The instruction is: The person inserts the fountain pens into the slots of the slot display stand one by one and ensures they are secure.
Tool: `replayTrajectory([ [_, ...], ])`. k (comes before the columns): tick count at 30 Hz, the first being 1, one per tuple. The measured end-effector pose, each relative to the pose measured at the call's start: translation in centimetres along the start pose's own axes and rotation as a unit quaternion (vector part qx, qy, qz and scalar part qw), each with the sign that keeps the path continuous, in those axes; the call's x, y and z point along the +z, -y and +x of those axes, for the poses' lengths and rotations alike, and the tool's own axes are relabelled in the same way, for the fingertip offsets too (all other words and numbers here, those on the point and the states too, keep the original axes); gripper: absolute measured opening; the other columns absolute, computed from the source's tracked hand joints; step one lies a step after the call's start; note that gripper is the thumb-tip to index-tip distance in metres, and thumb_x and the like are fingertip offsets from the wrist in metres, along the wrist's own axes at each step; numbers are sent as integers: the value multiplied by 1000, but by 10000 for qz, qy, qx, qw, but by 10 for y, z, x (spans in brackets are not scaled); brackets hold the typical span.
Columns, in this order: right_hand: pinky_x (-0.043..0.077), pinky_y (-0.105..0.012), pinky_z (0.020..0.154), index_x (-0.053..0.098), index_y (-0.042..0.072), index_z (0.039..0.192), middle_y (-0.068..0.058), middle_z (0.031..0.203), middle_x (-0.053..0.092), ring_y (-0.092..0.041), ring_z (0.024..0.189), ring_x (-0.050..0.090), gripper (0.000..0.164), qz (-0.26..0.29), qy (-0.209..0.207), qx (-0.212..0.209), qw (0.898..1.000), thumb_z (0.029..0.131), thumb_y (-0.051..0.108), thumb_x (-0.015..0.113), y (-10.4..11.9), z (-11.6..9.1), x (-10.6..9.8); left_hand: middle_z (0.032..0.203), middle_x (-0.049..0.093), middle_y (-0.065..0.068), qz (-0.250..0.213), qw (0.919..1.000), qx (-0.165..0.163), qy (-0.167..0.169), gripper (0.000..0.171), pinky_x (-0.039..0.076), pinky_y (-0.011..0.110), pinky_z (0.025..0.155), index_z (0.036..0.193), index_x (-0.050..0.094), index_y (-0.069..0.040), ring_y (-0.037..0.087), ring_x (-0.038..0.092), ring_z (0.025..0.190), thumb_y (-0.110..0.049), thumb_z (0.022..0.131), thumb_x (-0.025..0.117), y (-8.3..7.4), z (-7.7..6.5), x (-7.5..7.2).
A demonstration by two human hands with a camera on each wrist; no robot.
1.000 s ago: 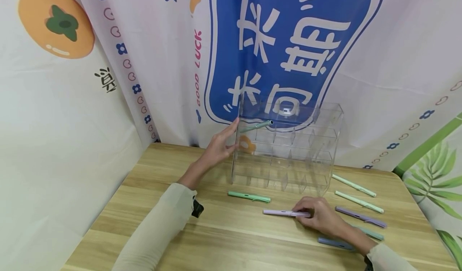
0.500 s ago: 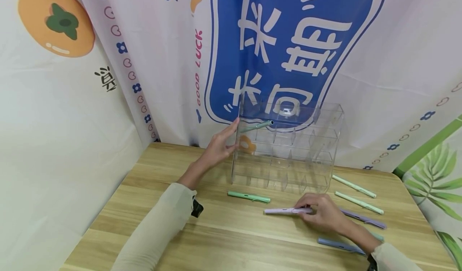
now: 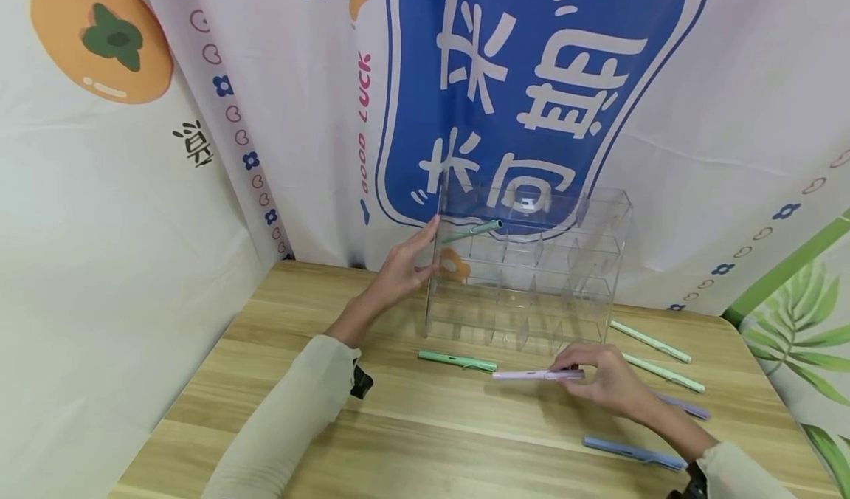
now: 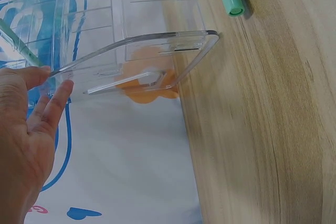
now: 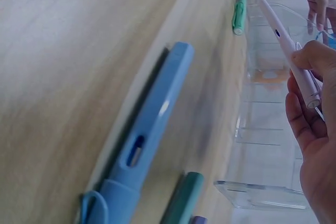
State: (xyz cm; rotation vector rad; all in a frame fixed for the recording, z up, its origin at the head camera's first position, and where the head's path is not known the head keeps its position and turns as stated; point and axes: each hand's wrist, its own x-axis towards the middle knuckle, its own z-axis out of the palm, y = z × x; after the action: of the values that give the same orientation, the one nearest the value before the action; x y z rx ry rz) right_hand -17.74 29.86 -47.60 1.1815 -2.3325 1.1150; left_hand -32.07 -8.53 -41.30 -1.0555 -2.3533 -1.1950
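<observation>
My left hand [image 3: 401, 270] touches the left side panel of a clear acrylic rack [image 3: 524, 269] with extended fingers. The rack stands upright and is divided into many small compartments. A teal-green pen [image 3: 479, 229] sits in an upper left compartment, its end sticking out. My right hand [image 3: 604, 381] pinches a lavender pen [image 3: 524, 375] near its right end, between thumb and fingers. In the right wrist view this lavender pen [image 5: 283, 38] is tilted, with its other end free. A green pen [image 3: 458, 361] lies on the table just in front of the rack.
To the right lie two pale green pens [image 3: 654, 342], a purple pen [image 3: 690, 408] partly behind my right hand, and a blue pen [image 3: 634, 453]. The right wrist view also shows a teal pen [image 5: 184, 198]. A printed cloth [image 3: 319, 189] hangs close behind the rack.
My right hand has moved the lavender pen up off the table, slightly rightward and closer to the rack. My left hand stays on the rack's side.
</observation>
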Motion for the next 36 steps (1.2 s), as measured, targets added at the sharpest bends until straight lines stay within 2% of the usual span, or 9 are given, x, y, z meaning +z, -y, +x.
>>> replayTrajectory([
  [12, 57, -13, 66, 81, 14, 98, -3, 92, 78, -10, 76, 72, 42, -272, -164, -107, 9994, 69, -16, 89, 3, 7, -22, 172, 26, 14, -26, 10000, 23, -20, 89, 58, 30, 103, 163, 29, 3, 32, 32, 157, 17, 88, 75, 1, 0, 0],
  [19, 60, -12, 74, 82, 20, 97, 6, 95, 79, -8, 83, 74, 44, -564, -187, 64, 9982, 70, -14, 89, 10, 16, -38, 172, 26, 15, -124, 9999, 80, -24, 91, 58, 30, 103, 164, 28, 1, 33, 32, 157, 19, 87, 74, 1, -2, 0],
  [23, 58, -9, 83, 82, 17, 97, 2, 94, 79, -12, 88, 74, 44, -680, -324, -56, 9971, 68, -15, 89, 12, 22, -46, 172, 25, 14, -128, 9999, 61, -8, 91, 58, 30, 105, 164, 28, 0, 32, 31, 157, 19, 88, 74, 0, -1, 0],
  [31, 58, -10, 86, 82, 13, 97, 0, 94, 80, -13, 86, 74, 50, -723, -495, -381, 9954, 62, -21, 87, 14, 43, -65, 173, 25, 13, -111, 9999, 23, 18, 92, 58, 29, 104, 165, 26, -2, 31, 31, 157, 18, 89, 73, 0, -1, 0],
  [36, 56, -9, 91, 82, 10, 96, -4, 93, 80, -8, 91, 73, 48, -888, -724, -471, 9923, 59, -21, 88, 15, 55, -75, 172, 26, 15, -77, 9999, 103, -9, 93, 59, 31, 103, 165, 27, -1, 33, 32, 157, 17, 88, 75, 0, -2, 0],
])
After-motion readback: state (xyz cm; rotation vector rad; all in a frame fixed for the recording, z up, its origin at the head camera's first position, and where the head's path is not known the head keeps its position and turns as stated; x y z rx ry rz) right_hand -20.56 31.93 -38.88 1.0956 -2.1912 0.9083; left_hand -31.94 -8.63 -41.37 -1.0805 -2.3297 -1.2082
